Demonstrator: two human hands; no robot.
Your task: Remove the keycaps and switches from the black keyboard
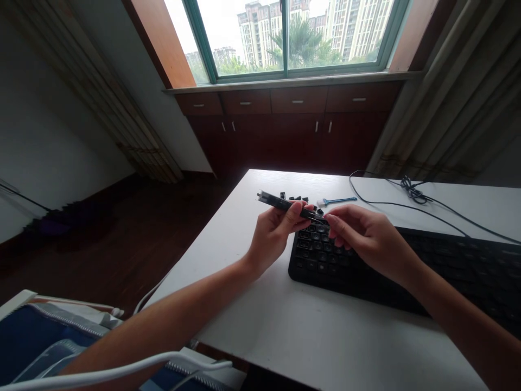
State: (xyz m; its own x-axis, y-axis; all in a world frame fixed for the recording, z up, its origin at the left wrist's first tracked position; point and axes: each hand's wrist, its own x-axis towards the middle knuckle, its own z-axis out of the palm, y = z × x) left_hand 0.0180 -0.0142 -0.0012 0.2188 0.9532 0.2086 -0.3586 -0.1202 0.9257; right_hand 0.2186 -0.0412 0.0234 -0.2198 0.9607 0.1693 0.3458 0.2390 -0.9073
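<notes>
My left hand (280, 225) is closed around a slim black tool (273, 200), held tilted above the left end of a black keyboard (354, 277). Thin, shiny wire-like parts show at the tool's right end. Thumb and fingers of my right hand (360, 231) are pinched together at that wire end; what exactly lies between the fingertips is partly hidden. Some keys at the keyboard's left end look bare, without caps. Behind my hands, several small black keycaps (283, 195) lie on the white table (244, 301).
A small blue-and-white brush (340, 200) lies beyond my right hand. A black cable (413, 190), bundled in part, runs across the right side of the table. A white chair arm (171, 357) crosses below my left forearm. Cabinets (260, 138) stand under the window.
</notes>
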